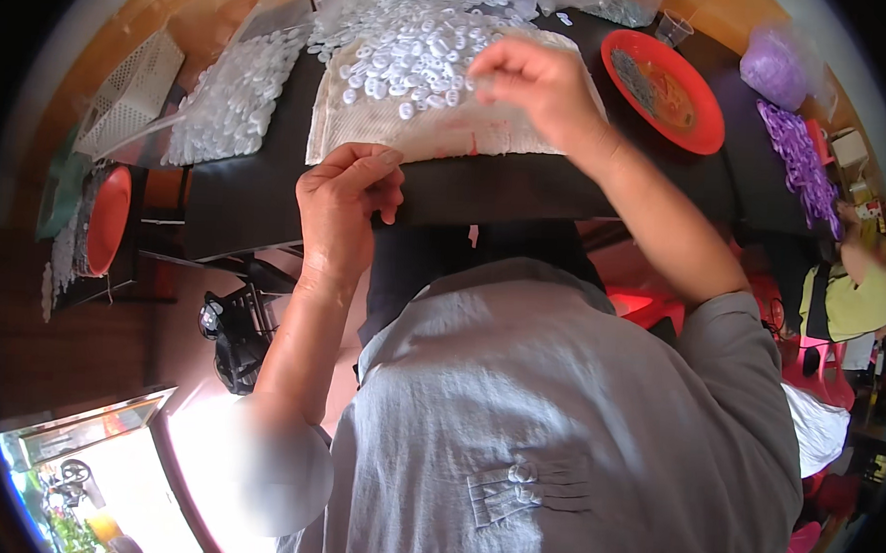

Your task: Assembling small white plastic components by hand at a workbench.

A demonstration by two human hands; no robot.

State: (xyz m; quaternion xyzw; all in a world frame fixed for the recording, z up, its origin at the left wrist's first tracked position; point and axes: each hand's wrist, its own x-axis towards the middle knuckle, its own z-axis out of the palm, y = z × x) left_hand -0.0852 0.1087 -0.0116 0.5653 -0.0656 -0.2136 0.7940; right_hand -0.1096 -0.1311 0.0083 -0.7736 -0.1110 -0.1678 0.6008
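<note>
A heap of small white oval plastic pieces [404,62] lies on a cream ribbed cloth [346,126] at the table's front edge. My left hand [350,194] is at the cloth's near left corner, thumb and forefinger pinched together and the other fingers curled in. Whatever it pinches is too small to make out. Over the cloth's right part, my right hand [545,94] reaches to the heap's right side. Its fingers are bent and drawn together at the tips, beside the loose pieces; what lies between them is not clear. Reddish marks show on the cloth.
More white pieces in clear bags [234,95] lie left, by a white perforated basket [137,95]. A red-orange plate [687,109] with grey bits stands right of the cloth. Purple strips [799,165] lie farther right, near a person in yellow-green [858,298]. A red basin [108,219] is far left.
</note>
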